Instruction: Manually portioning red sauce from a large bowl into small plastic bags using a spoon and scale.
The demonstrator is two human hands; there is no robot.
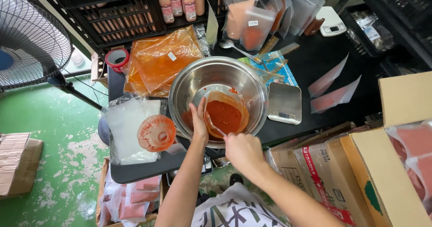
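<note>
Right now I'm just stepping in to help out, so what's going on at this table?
A person is working over a steel bowl on the black table. The left hand steadies a clear bag of red-orange powder inside the bowl, while the right hand works a spoon into it. An orange-stained funnel lies beside the bowl, and a small scale sits on the other side.

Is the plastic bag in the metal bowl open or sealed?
Open: the bag mouth is spread, red paste showing, left hand holding its edge.

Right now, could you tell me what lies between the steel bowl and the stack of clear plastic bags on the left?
In the head view, an orange-stained funnel lies between the steel bowl and the clear plastic bags, resting on the bags' right edge.
</note>
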